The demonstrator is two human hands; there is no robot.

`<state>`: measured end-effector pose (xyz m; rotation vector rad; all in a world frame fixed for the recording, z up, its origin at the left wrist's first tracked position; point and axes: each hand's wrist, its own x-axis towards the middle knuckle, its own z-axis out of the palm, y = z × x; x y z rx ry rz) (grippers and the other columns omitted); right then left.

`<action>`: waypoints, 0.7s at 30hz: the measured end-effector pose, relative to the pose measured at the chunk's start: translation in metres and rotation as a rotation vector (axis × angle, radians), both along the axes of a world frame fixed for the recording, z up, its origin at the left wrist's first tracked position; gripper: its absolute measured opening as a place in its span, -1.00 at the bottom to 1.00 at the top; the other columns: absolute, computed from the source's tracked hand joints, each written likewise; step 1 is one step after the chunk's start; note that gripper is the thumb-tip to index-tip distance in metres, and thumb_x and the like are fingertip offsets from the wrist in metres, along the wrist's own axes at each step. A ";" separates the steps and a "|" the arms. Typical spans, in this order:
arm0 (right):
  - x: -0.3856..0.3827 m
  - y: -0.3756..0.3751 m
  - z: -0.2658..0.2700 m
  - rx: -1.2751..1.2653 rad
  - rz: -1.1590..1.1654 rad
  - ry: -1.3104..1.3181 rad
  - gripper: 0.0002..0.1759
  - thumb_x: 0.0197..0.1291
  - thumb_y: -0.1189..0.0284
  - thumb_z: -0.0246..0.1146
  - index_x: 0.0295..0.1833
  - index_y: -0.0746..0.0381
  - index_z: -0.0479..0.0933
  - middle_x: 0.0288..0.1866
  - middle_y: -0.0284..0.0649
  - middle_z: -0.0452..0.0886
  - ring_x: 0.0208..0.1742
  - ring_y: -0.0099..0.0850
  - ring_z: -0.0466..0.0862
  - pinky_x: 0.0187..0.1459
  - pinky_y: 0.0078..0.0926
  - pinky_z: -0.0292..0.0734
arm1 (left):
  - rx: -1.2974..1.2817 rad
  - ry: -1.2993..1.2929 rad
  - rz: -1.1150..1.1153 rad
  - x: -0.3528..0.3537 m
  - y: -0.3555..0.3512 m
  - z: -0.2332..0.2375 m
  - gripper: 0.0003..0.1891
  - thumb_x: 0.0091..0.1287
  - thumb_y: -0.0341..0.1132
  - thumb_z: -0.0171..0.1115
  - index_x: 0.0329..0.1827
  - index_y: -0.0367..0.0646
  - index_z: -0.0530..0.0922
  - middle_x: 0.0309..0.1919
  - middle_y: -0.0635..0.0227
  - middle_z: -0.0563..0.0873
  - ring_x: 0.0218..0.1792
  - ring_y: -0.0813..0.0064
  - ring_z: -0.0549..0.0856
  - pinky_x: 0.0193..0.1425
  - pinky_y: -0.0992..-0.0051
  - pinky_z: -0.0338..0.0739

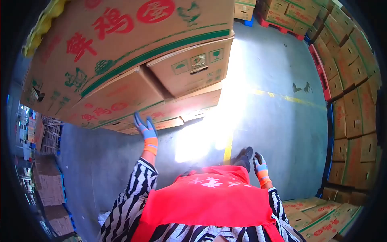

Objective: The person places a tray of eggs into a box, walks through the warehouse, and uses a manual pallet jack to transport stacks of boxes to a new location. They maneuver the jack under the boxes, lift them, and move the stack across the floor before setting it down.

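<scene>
My left hand (146,128), in a blue-grey glove with an orange cuff, is raised with its fingers apart and holds nothing. Its fingertips overlap the lower edge of a stack of cardboard cartons with red lettering and green stripes. The large top carton (133,44) fills the upper left of the view. Beneath it sit a lettered carton (117,99) and another carton (189,66) with a hand slot, a dark gap between them. Low at my right side hangs my right hand (261,164), gloved alike, its fingers loosely bent and apart with nothing in them.
More cartons (354,109) are stacked along the right, one group on a red pallet (319,72). Other cartons (318,218) lie low at the bottom right. Flattened cardboard (49,181) is piled at the left. A yellow line (290,99) crosses the grey floor (278,60).
</scene>
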<state>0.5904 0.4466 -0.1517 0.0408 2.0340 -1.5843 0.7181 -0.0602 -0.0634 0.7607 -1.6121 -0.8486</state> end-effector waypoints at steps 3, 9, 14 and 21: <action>-0.071 0.000 0.007 -0.011 0.107 0.081 -0.53 0.26 0.59 0.11 0.30 0.30 0.31 0.20 -0.11 0.49 0.21 -0.39 0.48 0.23 -0.51 0.33 | 0.057 -0.382 0.112 -0.049 0.057 0.004 -0.51 0.31 -0.50 0.10 0.32 -0.33 0.26 0.35 0.15 0.31 0.34 0.35 0.29 0.42 0.43 0.12; -0.225 -0.010 0.095 -0.002 0.295 0.220 -0.50 0.27 0.36 0.17 0.28 0.31 0.34 0.17 -0.04 0.52 0.19 -0.31 0.52 0.22 -0.45 0.36 | 0.501 -0.165 -0.404 -0.163 0.157 -0.056 -0.58 0.30 -0.52 0.08 0.24 -0.34 0.34 0.19 0.17 0.49 0.19 0.42 0.46 0.31 0.47 0.29; -0.362 -0.063 0.124 -0.151 0.389 0.222 -0.49 0.30 0.33 0.11 0.30 0.32 0.30 0.23 0.02 0.45 0.26 -0.28 0.46 0.27 -0.42 0.31 | 0.168 -0.630 -0.619 -0.278 0.207 -0.014 -0.61 0.27 -0.33 0.18 0.18 -0.14 0.46 0.05 0.10 0.57 0.09 0.16 0.53 0.19 0.35 0.40; -0.549 -0.049 0.016 0.324 0.421 0.242 -0.45 0.25 0.21 0.13 0.27 0.29 0.35 0.23 -0.01 0.47 0.26 -0.20 0.47 0.26 -0.40 0.32 | 0.624 -0.490 -0.663 -0.486 0.124 -0.095 -0.64 0.30 -0.38 0.16 0.13 -0.31 0.46 0.03 0.25 0.62 0.07 0.49 0.56 0.25 0.50 0.39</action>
